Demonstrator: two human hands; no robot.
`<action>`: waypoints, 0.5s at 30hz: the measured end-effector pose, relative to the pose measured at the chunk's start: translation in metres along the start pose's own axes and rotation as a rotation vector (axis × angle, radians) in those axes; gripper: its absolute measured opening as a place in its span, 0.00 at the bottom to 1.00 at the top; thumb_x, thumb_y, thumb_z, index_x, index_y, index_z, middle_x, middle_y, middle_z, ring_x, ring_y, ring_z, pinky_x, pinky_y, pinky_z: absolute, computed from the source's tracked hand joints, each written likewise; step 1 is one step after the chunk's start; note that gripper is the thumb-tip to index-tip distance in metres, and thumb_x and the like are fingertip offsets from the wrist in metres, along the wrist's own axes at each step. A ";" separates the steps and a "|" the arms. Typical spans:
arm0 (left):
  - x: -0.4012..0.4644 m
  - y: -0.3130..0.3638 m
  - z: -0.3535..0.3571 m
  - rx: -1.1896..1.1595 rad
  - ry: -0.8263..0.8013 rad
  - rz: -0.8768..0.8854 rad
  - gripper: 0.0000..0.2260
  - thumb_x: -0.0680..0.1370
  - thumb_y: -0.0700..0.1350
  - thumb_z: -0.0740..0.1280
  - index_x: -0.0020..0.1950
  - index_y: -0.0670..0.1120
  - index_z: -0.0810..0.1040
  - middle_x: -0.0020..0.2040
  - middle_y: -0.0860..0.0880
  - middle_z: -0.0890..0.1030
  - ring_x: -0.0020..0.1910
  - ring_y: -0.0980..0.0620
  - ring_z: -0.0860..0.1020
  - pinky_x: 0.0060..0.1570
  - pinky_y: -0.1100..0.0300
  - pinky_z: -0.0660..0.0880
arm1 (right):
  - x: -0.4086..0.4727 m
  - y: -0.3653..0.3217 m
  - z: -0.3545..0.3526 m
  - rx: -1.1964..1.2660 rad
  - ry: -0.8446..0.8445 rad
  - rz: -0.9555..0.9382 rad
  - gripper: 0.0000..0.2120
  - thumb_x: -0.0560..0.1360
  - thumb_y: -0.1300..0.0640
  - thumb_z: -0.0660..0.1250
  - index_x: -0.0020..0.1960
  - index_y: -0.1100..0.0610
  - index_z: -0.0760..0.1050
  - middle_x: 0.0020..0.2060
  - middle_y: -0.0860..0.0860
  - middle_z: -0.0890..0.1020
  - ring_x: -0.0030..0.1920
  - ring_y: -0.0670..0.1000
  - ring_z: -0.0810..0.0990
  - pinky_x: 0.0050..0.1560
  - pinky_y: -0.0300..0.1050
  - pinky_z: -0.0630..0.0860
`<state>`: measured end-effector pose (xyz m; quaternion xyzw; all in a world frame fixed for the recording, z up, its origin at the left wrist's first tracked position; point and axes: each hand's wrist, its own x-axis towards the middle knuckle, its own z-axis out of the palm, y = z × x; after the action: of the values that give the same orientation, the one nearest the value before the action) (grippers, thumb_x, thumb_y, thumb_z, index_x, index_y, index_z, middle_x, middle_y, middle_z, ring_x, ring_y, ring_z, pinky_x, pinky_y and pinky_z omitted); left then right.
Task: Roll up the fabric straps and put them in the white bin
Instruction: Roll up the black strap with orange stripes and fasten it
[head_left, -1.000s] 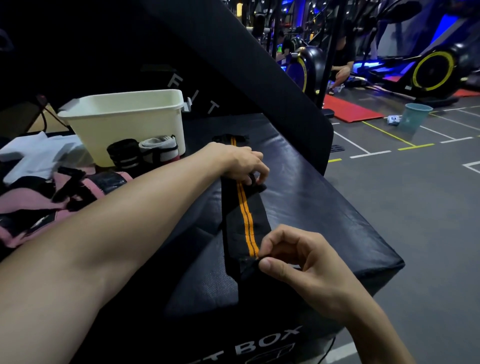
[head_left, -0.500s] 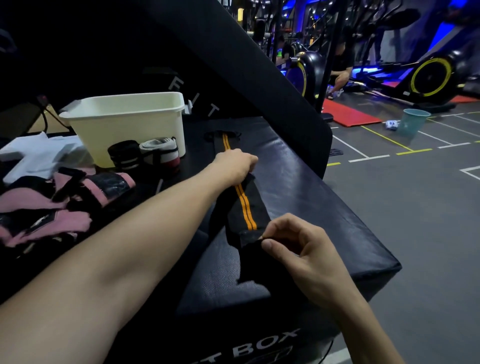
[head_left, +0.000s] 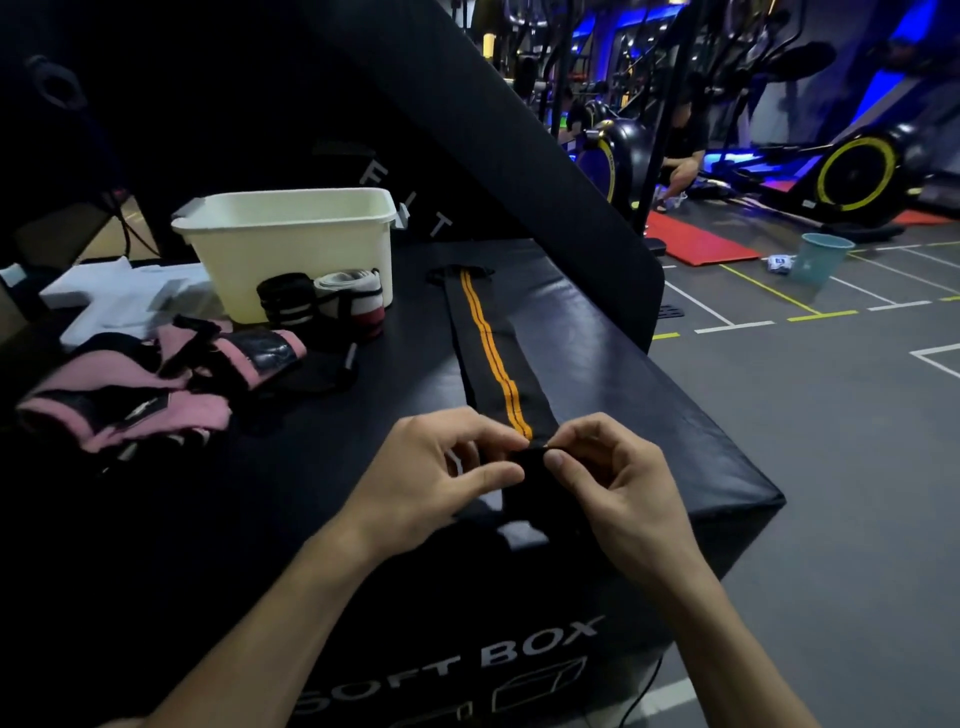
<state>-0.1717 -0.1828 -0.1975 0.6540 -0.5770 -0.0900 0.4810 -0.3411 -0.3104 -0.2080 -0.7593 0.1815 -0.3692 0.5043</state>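
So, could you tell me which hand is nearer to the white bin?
Left. The left hand pinches the black strap on the side facing the white bin; the right hand pinches it on the far side.

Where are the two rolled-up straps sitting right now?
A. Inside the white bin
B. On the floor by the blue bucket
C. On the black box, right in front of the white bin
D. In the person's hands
C: the two rolled straps stand on the black box against the front wall of the white bin, not inside it, while both hands pinch the near end of the orange-striped strap.
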 end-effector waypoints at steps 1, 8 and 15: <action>-0.001 -0.001 0.000 0.018 0.027 0.006 0.12 0.73 0.47 0.79 0.56 0.53 0.86 0.45 0.56 0.85 0.40 0.51 0.81 0.43 0.63 0.76 | -0.002 0.000 0.003 -0.002 0.010 -0.004 0.05 0.76 0.66 0.73 0.47 0.58 0.80 0.41 0.53 0.85 0.45 0.52 0.86 0.52 0.49 0.82; -0.016 -0.003 0.002 0.075 0.075 0.019 0.04 0.74 0.49 0.78 0.48 0.53 0.87 0.41 0.59 0.85 0.37 0.52 0.83 0.41 0.51 0.79 | -0.015 -0.005 0.016 -0.002 0.023 -0.030 0.05 0.77 0.66 0.72 0.48 0.57 0.80 0.43 0.51 0.86 0.47 0.51 0.87 0.54 0.48 0.82; -0.028 -0.006 0.001 0.183 0.076 0.094 0.08 0.73 0.57 0.75 0.47 0.54 0.86 0.42 0.59 0.83 0.39 0.55 0.82 0.39 0.51 0.79 | -0.026 -0.013 0.006 -0.257 -0.003 -0.084 0.06 0.72 0.60 0.78 0.45 0.51 0.84 0.41 0.46 0.84 0.40 0.49 0.84 0.42 0.40 0.79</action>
<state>-0.1771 -0.1609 -0.2144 0.6704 -0.5942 0.0108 0.4444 -0.3550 -0.2847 -0.2075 -0.8251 0.1945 -0.3624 0.3874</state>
